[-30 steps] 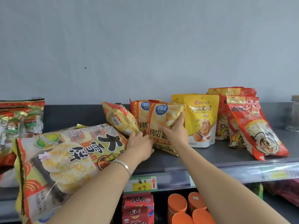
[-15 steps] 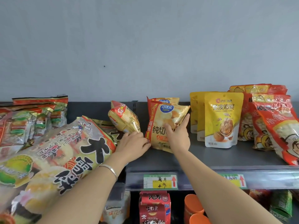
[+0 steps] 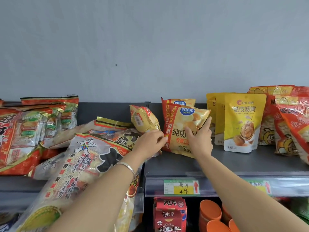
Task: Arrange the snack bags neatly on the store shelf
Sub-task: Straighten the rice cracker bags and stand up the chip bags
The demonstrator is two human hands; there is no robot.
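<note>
Since a second ago the right hand (image 3: 199,139) has let go of the top corner of the front chip bag (image 3: 182,119) and now lies flat on its face, index finger stretched up its right edge, thumb on the print, nothing gripped; the bag itself has come more upright on the shelf (image 3: 234,161), leaning back on a second chip bag (image 3: 179,102) just behind it. At its lower left edge sits the left hand (image 3: 150,141), fingers curled, tips touching the seam; whether they pinch it or only steady it I cannot tell. Left of the front chip bag a small gold bag (image 3: 143,119) tilts against it, unsorted; further left and nearer the shelf's front edge sprawls a large rice-cracker bag (image 3: 87,164); to its right, apart, stand yellow walnut pouches (image 3: 242,121). Judging by its puffed look, the chip bag is light, air-filled and slick, its contents brittle; best taken by the crimped side seams or top edge, squeezing little, and set down squarely so it does not slide or topple.
</note>
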